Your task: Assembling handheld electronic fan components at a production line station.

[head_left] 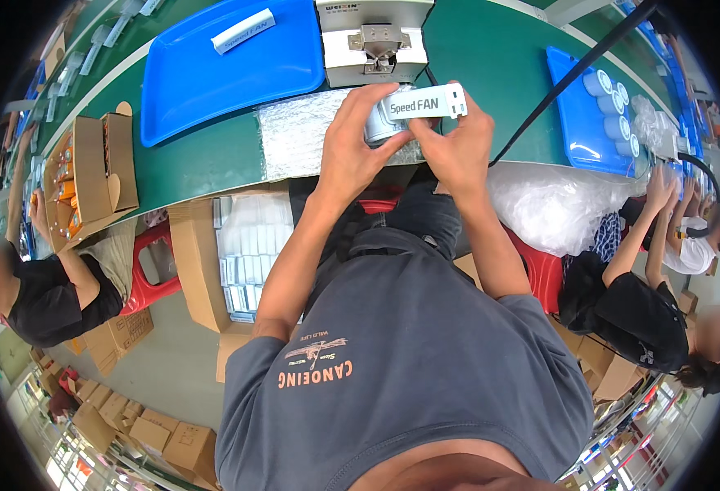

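Left tray: 1 white piece.
Left hand: fingers and thumb pinching the device at its left.
Device: white, between 2 hands, near the machine.
Right hand: fingers gripping its right end.
Right tray: white cylinders.

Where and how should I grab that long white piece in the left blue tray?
Probably across its middle, from above, pinching both long sides: the long white piece lies at a slant, narrow from one long side to the other, with its top uncovered in the left blue tray.
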Action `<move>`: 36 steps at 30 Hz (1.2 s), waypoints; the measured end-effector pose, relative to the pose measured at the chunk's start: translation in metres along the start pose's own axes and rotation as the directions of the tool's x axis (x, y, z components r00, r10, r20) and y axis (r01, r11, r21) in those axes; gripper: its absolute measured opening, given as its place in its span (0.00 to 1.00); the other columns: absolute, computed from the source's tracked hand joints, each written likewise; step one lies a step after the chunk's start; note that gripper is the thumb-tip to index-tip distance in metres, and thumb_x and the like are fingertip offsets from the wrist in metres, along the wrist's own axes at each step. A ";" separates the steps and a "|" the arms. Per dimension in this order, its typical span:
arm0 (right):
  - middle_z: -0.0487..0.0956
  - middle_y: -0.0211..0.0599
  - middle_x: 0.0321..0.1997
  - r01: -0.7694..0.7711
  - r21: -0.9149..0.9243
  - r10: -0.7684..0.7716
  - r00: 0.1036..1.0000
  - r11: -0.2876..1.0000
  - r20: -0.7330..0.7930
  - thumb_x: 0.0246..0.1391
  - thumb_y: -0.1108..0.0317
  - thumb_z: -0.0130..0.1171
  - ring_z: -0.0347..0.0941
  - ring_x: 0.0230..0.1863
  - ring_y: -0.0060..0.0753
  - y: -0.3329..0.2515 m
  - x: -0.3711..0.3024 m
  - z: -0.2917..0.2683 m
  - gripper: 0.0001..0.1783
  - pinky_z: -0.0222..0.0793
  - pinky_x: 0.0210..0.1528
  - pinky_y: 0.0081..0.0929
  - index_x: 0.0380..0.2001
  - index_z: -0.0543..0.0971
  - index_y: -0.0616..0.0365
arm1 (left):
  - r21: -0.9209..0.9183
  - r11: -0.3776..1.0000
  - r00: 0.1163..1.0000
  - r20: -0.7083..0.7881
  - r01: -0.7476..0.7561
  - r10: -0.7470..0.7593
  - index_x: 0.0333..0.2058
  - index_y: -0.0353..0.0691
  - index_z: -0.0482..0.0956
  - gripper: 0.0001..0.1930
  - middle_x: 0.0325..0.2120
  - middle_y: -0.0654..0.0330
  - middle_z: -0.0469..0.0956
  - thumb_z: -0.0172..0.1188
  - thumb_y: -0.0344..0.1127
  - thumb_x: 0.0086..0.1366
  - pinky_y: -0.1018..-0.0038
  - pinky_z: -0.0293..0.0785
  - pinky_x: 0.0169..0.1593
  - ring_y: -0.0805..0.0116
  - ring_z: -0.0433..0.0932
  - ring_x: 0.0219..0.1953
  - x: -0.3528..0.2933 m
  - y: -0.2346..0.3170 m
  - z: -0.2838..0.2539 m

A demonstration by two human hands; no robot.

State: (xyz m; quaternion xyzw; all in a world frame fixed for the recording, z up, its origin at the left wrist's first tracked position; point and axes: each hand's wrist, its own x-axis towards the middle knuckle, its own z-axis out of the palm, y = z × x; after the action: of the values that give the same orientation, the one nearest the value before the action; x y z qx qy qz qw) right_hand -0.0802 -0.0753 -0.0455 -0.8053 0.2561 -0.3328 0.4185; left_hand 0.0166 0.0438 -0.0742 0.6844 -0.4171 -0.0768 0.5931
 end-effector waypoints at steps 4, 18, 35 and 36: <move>0.83 0.38 0.26 0.048 -0.059 -0.049 0.999 0.997 -0.012 0.41 0.72 0.67 0.78 0.28 0.34 0.001 -0.005 0.001 0.11 0.71 0.33 0.30 0.31 0.78 0.62 | 0.056 0.997 0.999 -0.011 -0.043 0.044 0.55 0.41 0.76 0.31 0.50 0.53 0.79 0.74 0.24 0.49 0.65 0.73 0.56 0.54 0.79 0.53 -0.002 -0.001 0.001; 0.81 0.46 0.23 -0.030 -0.006 0.030 1.000 1.000 0.005 0.46 0.69 0.65 0.79 0.25 0.46 -0.011 0.000 -0.003 0.11 0.72 0.35 0.35 0.30 0.78 0.66 | 0.108 0.992 0.998 0.012 -0.064 0.063 0.50 0.37 0.77 0.28 0.49 0.52 0.79 0.75 0.27 0.48 0.65 0.75 0.53 0.52 0.80 0.50 0.004 -0.003 0.001; 0.74 0.30 0.31 -0.400 0.466 0.148 0.860 0.789 0.489 0.63 0.58 0.58 0.70 0.25 0.16 -0.014 -0.030 -0.089 0.21 0.65 0.25 0.15 0.53 0.75 0.60 | -0.437 0.840 0.879 0.467 0.322 -0.094 0.37 0.31 0.81 0.12 0.32 0.60 0.80 0.66 0.36 0.62 0.76 0.72 0.39 0.73 0.78 0.34 -0.038 0.015 -0.023; 0.74 0.29 0.27 -0.370 0.425 0.121 0.853 0.826 0.508 0.64 0.60 0.58 0.69 0.23 0.15 -0.014 -0.030 -0.097 0.18 0.63 0.22 0.14 0.52 0.76 0.59 | -0.327 0.908 0.862 0.503 0.260 -0.066 0.35 0.33 0.82 0.13 0.31 0.58 0.81 0.70 0.37 0.58 0.75 0.72 0.37 0.70 0.79 0.32 -0.033 0.028 -0.025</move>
State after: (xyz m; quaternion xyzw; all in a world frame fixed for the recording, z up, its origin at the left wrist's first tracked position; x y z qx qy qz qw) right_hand -0.1708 -0.0963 -0.0016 -0.6799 0.1572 -0.1297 0.7044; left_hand -0.0031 0.0856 -0.0552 0.5475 -0.4670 -0.3753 0.5842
